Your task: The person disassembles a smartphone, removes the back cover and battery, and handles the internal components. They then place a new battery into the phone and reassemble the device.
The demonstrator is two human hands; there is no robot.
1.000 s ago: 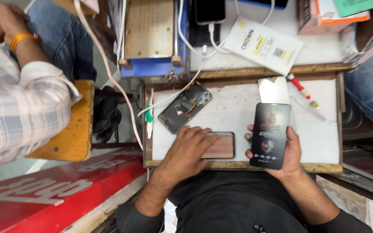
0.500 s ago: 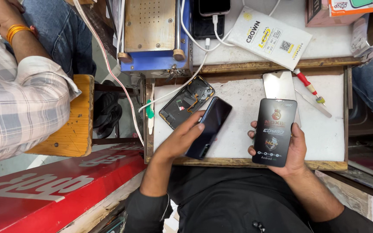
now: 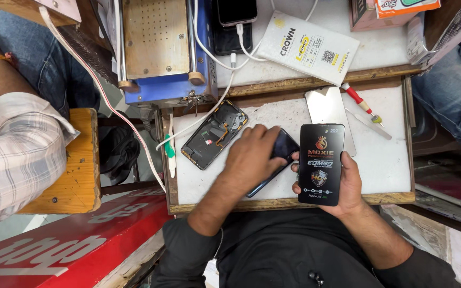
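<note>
My left hand (image 3: 249,160) rests palm-down on a dark phone (image 3: 281,152) lying tilted on the white work tray (image 3: 390,160), gripping it with curled fingers. My right hand (image 3: 342,186) holds up a black flat screen package (image 3: 321,164) with printed artwork, thumb on its left edge. Just left of my left hand lies an opened phone body (image 3: 214,134) with its circuit parts showing. A pale glass screen panel (image 3: 327,114) lies behind the black package.
A red-handled screwdriver (image 3: 359,101) and a metal blade (image 3: 372,124) lie at the tray's back right. Behind stand a blue heating machine (image 3: 158,50), white cables (image 3: 209,53), a white packet (image 3: 308,48) and charging phones (image 3: 236,21). Another person in a checked sleeve (image 3: 12,154) sits left by a wooden stool (image 3: 76,170).
My left hand lifted the dark phone off the tray's front, turned it over, and has now set it down flat in the middle, beside the package in my right hand.
</note>
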